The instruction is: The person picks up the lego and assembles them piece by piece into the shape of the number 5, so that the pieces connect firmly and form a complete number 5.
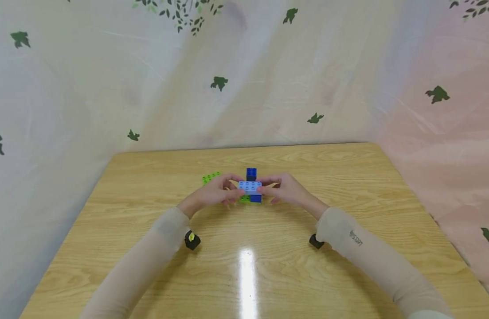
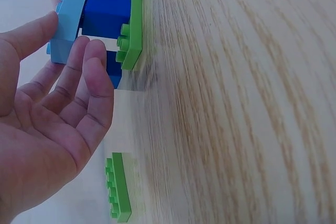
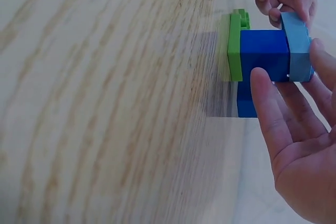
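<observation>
Both hands hold a light blue building brick [image 1: 250, 187] by its ends, over the middle of the table. My left hand [image 1: 214, 191] pinches its left end, and my right hand [image 1: 287, 190] pinches the right. Directly below is a dark blue brick [image 2: 107, 13], standing on one part of a flat green brick [image 2: 135, 38] with bare studs beside it. A thin, uneven gap shows between the light and dark blue bricks in the left wrist view, so the light one looks slightly tilted. Fingers partly hide the stack in the wrist views.
Just behind the stack stands another dark blue brick [image 1: 251, 173]. A second flat green brick [image 1: 210, 177] lies on the wooden table [image 1: 148, 177], behind my left hand. Dark wrist devices [image 1: 192, 240] hang under both sleeves. A patterned cloth [image 1: 268, 110] rises behind the table.
</observation>
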### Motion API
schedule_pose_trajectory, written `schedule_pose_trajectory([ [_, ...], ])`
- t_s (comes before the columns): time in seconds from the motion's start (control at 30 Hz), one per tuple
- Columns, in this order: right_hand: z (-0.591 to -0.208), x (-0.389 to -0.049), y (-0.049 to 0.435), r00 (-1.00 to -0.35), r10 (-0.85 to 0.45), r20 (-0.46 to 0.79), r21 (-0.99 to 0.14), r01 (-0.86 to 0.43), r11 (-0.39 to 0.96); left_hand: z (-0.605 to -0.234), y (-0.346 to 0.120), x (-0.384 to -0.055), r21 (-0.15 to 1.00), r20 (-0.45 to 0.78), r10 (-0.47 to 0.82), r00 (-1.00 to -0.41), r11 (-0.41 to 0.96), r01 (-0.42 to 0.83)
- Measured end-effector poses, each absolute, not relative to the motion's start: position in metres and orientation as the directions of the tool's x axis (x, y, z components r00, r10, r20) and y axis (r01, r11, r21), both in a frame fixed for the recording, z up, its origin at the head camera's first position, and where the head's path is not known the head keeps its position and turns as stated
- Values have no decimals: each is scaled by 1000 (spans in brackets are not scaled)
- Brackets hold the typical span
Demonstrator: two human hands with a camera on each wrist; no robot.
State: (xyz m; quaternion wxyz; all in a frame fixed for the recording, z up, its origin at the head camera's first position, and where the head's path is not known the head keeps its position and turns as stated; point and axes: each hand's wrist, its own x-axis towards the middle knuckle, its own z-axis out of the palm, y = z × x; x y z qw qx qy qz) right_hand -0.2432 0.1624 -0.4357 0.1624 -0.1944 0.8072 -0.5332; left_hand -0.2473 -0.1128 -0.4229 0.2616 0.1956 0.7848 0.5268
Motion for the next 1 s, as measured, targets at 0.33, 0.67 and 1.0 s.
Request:
schedule_pose_trajectory([
  [0.33,-436,-239,166,-872,-484,-75,-930,-113,349,-422,-109,-244,921,-218,575,-789,388,28],
  [0.67,-437,-246,167,-853,-514,-91,-939,-97,329,-417,-110,-245,913,-221,569,-792,407,37],
  [1.0,-435,-244,168,-853,-509,-113,-942,-72,329,-417,-108,-244,914,-231,570,-788,404,24],
])
